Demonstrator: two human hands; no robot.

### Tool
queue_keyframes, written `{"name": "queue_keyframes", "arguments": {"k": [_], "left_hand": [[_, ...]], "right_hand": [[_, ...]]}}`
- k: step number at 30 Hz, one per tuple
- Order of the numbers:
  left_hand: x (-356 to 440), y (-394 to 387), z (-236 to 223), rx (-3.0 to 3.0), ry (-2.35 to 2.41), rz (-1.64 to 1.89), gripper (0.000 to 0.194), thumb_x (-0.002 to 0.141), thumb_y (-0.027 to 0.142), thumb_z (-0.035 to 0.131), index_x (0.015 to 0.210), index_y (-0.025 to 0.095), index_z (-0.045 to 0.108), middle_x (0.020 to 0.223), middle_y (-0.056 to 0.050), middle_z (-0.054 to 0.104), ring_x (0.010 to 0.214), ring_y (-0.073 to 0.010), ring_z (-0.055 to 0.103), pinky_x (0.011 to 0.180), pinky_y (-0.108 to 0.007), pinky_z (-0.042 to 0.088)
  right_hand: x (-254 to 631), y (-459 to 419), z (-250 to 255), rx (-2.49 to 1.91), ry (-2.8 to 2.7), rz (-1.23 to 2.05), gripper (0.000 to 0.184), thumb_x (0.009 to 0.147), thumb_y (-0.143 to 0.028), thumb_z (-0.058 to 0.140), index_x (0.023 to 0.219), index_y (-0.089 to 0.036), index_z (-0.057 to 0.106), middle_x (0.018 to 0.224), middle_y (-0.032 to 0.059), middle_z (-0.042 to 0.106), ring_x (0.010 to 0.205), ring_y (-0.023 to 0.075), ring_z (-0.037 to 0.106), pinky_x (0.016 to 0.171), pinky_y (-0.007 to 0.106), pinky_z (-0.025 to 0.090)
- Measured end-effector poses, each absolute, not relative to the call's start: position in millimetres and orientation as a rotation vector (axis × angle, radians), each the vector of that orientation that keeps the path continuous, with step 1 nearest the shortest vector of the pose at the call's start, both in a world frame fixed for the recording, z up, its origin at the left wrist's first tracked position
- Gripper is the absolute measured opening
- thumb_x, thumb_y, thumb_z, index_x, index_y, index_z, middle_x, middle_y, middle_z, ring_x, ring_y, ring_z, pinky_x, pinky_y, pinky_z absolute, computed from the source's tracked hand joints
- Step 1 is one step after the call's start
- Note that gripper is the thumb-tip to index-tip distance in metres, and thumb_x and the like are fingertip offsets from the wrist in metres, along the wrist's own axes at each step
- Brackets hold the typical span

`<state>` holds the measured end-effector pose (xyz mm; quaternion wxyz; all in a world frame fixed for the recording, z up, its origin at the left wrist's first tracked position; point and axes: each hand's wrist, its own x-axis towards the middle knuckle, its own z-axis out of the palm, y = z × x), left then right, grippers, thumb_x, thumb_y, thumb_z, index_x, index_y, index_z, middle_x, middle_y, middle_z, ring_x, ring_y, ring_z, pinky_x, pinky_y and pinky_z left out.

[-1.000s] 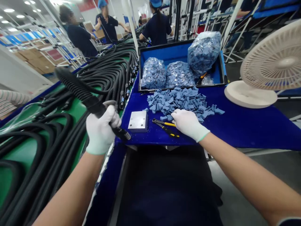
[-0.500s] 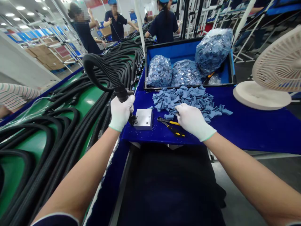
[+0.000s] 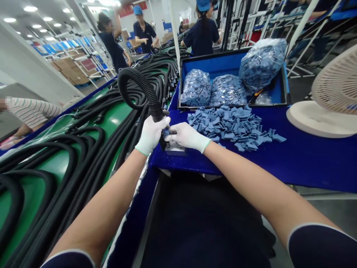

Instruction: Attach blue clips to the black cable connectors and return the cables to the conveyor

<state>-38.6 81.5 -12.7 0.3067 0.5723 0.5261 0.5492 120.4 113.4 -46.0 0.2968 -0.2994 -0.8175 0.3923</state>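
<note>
My left hand (image 3: 152, 134), in a white glove, grips a black corrugated hose (image 3: 142, 87) near its metal-tipped end, and the hose loops up and back above the hand. My right hand (image 3: 186, 136), also gloved, meets that end with its fingertips pinching a small blue piece (image 3: 166, 132) against it. Beneath both hands lies a square metal block (image 3: 175, 149) on the blue cloth-covered table (image 3: 223, 167), mostly covered by them. A heap of loose blue pieces (image 3: 228, 128) lies to the right of my right hand. The yellow-handled pliers are hidden from view.
Many coiled black hoses (image 3: 83, 156) cover the green bench on the left. Behind the heap stands a black-rimmed blue case (image 3: 232, 80) holding plastic bags of blue pieces. A white fan (image 3: 320, 119) stands at right. Several co-workers (image 3: 202, 35) stand further back.
My right hand has moved left from the heap to the hose end, now with a blue piece. My left hand has raised the hose end above the metal block.
</note>
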Motion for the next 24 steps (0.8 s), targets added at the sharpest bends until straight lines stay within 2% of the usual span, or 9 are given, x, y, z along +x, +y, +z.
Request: {"name": "queue_keyframes", "arguments": {"k": [6, 10, 16, 20, 22, 24], "left_hand": [[-39, 82, -11, 1.504, 1.322, 1.41, 0.032, 0.082, 0.032, 0.074, 0.108, 0.014, 0.07, 0.074, -0.002, 0.066, 0.067, -0.0164, 0.061, 0.066, -0.03, 0.05], [-32, 78, -7, 1.479, 1.296, 1.431, 0.03, 0.078, 0.034, 0.077, 0.1, 0.015, 0.069, 0.072, -0.001, 0.064, 0.064, -0.0156, 0.059, 0.065, -0.03, 0.05], [-38, 58, 2, 1.444, 1.299, 1.59, 0.035, 0.08, 0.039, 0.079, 0.103, 0.018, 0.063, 0.085, -0.003, 0.068, 0.07, -0.0152, 0.065, 0.069, -0.03, 0.054], [-108, -3, 11, 1.197, 1.463, 1.894, 0.032, 0.082, 0.039, 0.075, 0.105, 0.02, 0.062, 0.084, -0.002, 0.067, 0.067, -0.0136, 0.066, 0.06, -0.025, 0.052], [-156, -56, 15, 1.117, 1.672, 1.802, 0.034, 0.077, 0.033, 0.077, 0.105, 0.018, 0.065, 0.083, -0.002, 0.069, 0.067, -0.0148, 0.067, 0.059, -0.024, 0.052], [-199, -115, 16, 1.064, 1.94, 1.457, 0.038, 0.073, 0.033, 0.079, 0.106, 0.017, 0.069, 0.08, -0.003, 0.072, 0.06, -0.0167, 0.064, 0.053, -0.025, 0.049]], "right_hand": [[119, 128, -52, -0.804, -2.124, 1.243, 0.034, 0.077, -0.045, 0.074, 0.064, -0.015, 0.065, 0.06, -0.0006, 0.059, 0.057, 0.0129, 0.051, 0.057, 0.027, 0.036], [119, 126, -51, -0.834, -2.139, 1.234, 0.037, 0.073, -0.048, 0.078, 0.064, -0.014, 0.067, 0.061, 0.0006, 0.062, 0.056, 0.0125, 0.051, 0.055, 0.027, 0.037], [124, 118, -48, -0.854, -2.191, 1.14, 0.04, 0.079, -0.053, 0.077, 0.073, -0.013, 0.075, 0.065, 0.0026, 0.068, 0.061, 0.0149, 0.056, 0.058, 0.027, 0.041], [130, 115, -49, -0.848, -2.25, 1.1, 0.032, 0.083, -0.046, 0.075, 0.088, -0.014, 0.08, 0.08, 0.0058, 0.076, 0.073, 0.0184, 0.066, 0.069, 0.028, 0.049], [132, 114, -51, -0.815, -2.293, 1.048, 0.025, 0.085, -0.039, 0.074, 0.093, -0.016, 0.081, 0.089, 0.0066, 0.079, 0.079, 0.0195, 0.07, 0.075, 0.028, 0.051], [131, 115, -54, -0.828, -2.339, 0.997, 0.021, 0.086, -0.034, 0.072, 0.096, -0.017, 0.081, 0.093, 0.0064, 0.079, 0.081, 0.0199, 0.071, 0.077, 0.029, 0.052]]}}
